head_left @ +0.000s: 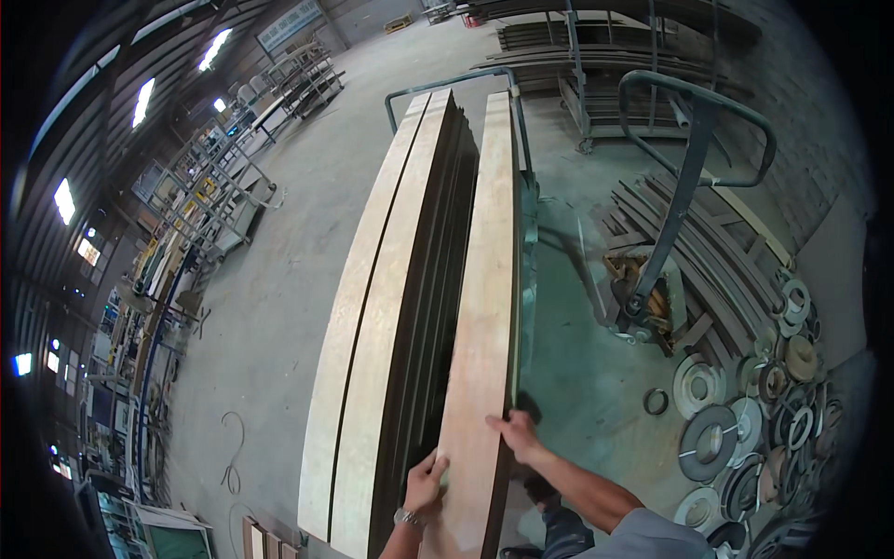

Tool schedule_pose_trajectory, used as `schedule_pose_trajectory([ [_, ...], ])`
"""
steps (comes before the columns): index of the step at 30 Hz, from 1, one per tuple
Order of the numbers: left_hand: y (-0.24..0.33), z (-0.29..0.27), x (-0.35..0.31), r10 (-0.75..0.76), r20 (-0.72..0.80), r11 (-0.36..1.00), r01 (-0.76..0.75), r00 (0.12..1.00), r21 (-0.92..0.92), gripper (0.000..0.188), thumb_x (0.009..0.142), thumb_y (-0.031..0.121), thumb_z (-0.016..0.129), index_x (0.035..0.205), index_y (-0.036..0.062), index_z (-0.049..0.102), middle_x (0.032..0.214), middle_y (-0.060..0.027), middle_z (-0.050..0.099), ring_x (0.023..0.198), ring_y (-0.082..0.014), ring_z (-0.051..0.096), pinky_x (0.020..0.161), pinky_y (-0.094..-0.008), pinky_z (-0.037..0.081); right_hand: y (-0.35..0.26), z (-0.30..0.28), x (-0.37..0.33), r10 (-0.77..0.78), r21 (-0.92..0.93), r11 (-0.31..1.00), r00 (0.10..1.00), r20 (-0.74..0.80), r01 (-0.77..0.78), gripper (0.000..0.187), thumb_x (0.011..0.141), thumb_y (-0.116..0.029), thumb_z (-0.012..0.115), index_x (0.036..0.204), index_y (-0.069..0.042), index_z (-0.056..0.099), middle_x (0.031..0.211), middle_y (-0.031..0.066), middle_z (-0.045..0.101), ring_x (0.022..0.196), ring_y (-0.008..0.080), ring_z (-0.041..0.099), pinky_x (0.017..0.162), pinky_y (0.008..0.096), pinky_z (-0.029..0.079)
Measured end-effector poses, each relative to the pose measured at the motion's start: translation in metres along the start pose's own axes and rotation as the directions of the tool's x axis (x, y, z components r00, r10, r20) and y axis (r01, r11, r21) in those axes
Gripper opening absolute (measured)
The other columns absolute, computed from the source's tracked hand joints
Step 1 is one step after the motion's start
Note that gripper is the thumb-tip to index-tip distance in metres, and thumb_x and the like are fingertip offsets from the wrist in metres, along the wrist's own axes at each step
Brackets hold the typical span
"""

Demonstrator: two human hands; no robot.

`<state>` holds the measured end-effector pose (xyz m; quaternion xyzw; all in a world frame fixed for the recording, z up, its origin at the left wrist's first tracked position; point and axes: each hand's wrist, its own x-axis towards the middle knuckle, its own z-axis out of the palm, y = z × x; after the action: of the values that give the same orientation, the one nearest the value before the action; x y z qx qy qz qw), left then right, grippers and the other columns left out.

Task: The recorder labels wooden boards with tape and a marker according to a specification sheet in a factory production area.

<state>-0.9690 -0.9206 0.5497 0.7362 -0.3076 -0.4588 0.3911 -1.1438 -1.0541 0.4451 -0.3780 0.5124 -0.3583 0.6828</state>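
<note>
One long, flat, pale wooden board (484, 307) is being held by two bare hands near its close end, just right of one dark, layered stack (424, 307). Its left edge is being gripped by the left hand (426, 483), its right edge by the right hand (515, 434); both are being kept partly closed, thumbs on top. Two more pale wooden boards (384, 317) are being borne side by side atop the stack. Most fingers are being hidden by the held board, whose near end is being cut off below. Overlapping coiled rolls (691, 452) are being left uncounted.
</note>
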Motion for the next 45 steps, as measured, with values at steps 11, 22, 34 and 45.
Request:
schedule_pose_trajectory([
  [11,0.003,-0.017,0.031,0.455,-0.060,0.494,-0.196,0.888,0.847,0.049,0.087,0.045,0.065,0.115,0.0054,0.070,0.119,-0.0231,0.066,0.103,-0.0378,0.065,0.092,-0.0444,0.053,-0.091,-0.012,0.004,-0.168,-0.706,0.668,0.972,0.166,0.236,0.084,0.086,-0.048,0.067,0.145,0.003,0.037,0.127,0.0289,0.059,0.114,0.0449,0.059,0.099,0.0488,0.047],
  [22,-0.185,0.001,-0.109,-0.290,-0.209,0.793,0.357,0.934,0.493,0.071,0.092,0.064,0.046,0.130,0.0054,0.056,0.122,-0.0275,0.063,0.113,-0.0443,0.060,0.099,-0.0482,0.048,0.126,0.006,-0.218,0.562,-0.585,0.768,0.714,0.418,-0.262,0.059,0.097,-0.035,0.058,0.144,-0.002,0.044,0.138,0.0187,0.055,0.130,0.0324,0.050,0.105,0.0398,0.042],
  [34,-0.201,-0.004,-0.131,-0.219,-0.152,0.828,0.266,0.964,0.494,0.063,0.091,0.056,0.054,0.121,0.0006,0.059,0.118,-0.0271,0.065,0.106,-0.0439,0.063,0.095,-0.0494,0.050,0.105,0.018,-0.244,0.547,-0.800,0.594,0.769,0.331,-0.079,0.050,0.090,-0.038,0.066,0.121,0.001,0.061,0.105,0.0136,0.068,0.094,0.0275,0.067,0.076,0.0378,0.057],
  [45,-0.439,-0.012,-0.468,-0.341,-0.510,0.856,0.485,0.790,0.178,0.058,0.085,0.052,0.064,0.120,0.0070,0.069,0.115,-0.0190,0.069,0.110,-0.0367,0.064,0.097,-0.0433,0.050,-0.122,0.148,-0.540,-0.345,0.170,0.858,0.298,0.890,0.486,0.038,0.092,-0.002,0.059,0.127,0.011,0.056,0.117,0.0184,0.068,0.109,0.0241,0.066,0.097,0.0329,0.050],
])
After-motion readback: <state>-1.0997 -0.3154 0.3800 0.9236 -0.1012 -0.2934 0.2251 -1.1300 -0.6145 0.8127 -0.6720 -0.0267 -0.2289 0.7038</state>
